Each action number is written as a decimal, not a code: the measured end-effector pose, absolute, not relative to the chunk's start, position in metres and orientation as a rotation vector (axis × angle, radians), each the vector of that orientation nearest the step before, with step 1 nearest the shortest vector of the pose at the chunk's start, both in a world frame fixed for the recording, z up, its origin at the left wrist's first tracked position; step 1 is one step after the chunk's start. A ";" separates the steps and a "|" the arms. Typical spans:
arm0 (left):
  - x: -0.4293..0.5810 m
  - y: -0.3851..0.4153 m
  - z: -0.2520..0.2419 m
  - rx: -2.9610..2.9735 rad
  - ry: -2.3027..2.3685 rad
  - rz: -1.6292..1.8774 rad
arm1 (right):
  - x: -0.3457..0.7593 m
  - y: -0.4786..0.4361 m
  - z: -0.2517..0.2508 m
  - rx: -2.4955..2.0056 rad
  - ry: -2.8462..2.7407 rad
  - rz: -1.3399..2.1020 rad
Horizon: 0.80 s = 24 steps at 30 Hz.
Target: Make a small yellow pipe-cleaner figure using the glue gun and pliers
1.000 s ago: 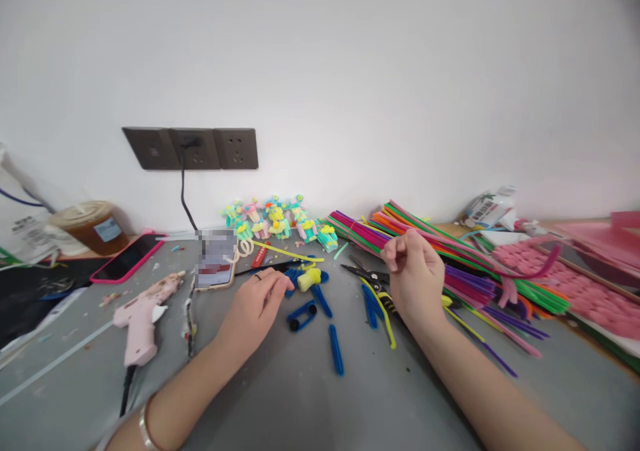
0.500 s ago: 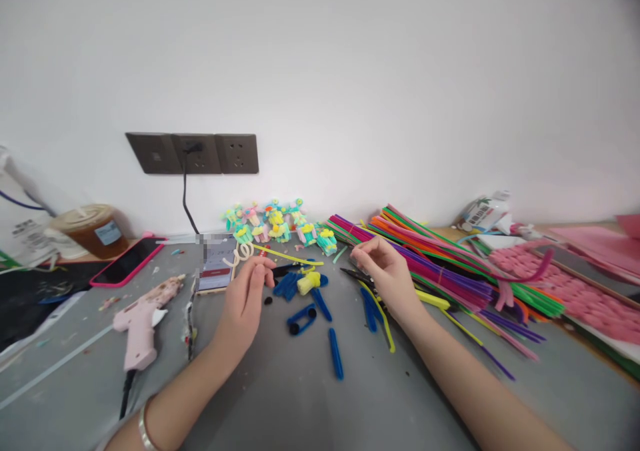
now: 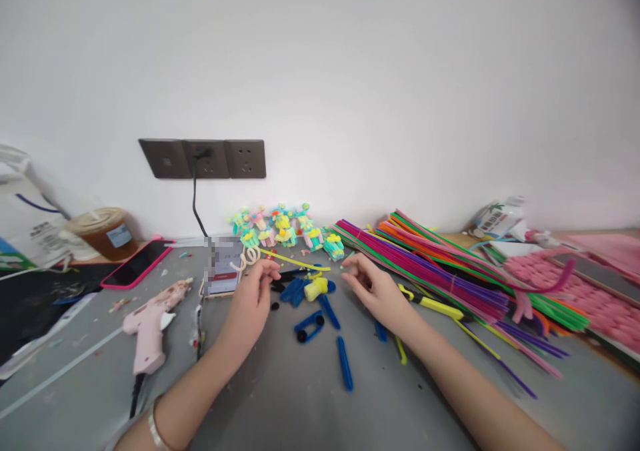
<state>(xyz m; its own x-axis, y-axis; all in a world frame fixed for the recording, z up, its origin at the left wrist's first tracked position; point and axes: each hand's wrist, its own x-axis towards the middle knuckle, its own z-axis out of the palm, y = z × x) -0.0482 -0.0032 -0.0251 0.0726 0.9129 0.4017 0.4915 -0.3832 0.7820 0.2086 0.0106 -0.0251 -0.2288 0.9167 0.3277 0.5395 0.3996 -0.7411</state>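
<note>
My left hand (image 3: 253, 297) hovers by the phone with the lit screen (image 3: 223, 274), its fingers loosely bent and apart, nothing visible in them. My right hand (image 3: 377, 294) is open, thumb and fingers parted, near the pipe-cleaner bundles (image 3: 430, 271). Between the hands lies a yellow folded pipe-cleaner piece (image 3: 316, 289) on folded blue pieces (image 3: 295, 292). Closer to me are a blue loop with black round ends (image 3: 310, 326) and a single blue folded strip (image 3: 345, 364). My right hand partly hides another blue piece (image 3: 381, 331) and a yellow strip (image 3: 401, 351).
A pink glue gun (image 3: 153, 324) lies on the left, near a pink-edged phone (image 3: 137, 264) and a drink cup (image 3: 103, 233). Small colourful pipe-cleaner figures (image 3: 285, 227) stand along the wall. A yellow-handled cutter (image 3: 433, 304) and pink woven material (image 3: 555, 271) are on the right.
My right hand's fingers have parted, and the black-bladed tool beneath it is no longer visible. My left hand stays about where it was. The whole view has shifted slightly.
</note>
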 end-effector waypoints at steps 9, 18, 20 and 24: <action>-0.056 0.002 -0.050 2.236 1.610 0.969 | 0.207 0.012 -0.028 -1.207 -1.838 0.625; -0.054 -0.001 -0.030 2.033 1.589 1.052 | 0.208 0.011 -0.027 -1.163 -1.801 0.601; -0.050 -0.003 -0.019 1.915 1.463 1.201 | 0.206 0.010 -0.025 -1.146 -1.764 0.581; -0.041 -0.010 -0.004 1.504 1.152 1.240 | 0.189 0.000 -0.010 -1.054 -1.708 0.627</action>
<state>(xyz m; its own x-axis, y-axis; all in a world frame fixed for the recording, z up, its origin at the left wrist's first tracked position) -0.0412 -0.0099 -0.0042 0.0840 0.9750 0.2055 0.1327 -0.2153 0.9675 0.1889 0.0000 -0.0101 -0.1288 0.8706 0.4749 0.3565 0.4875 -0.7970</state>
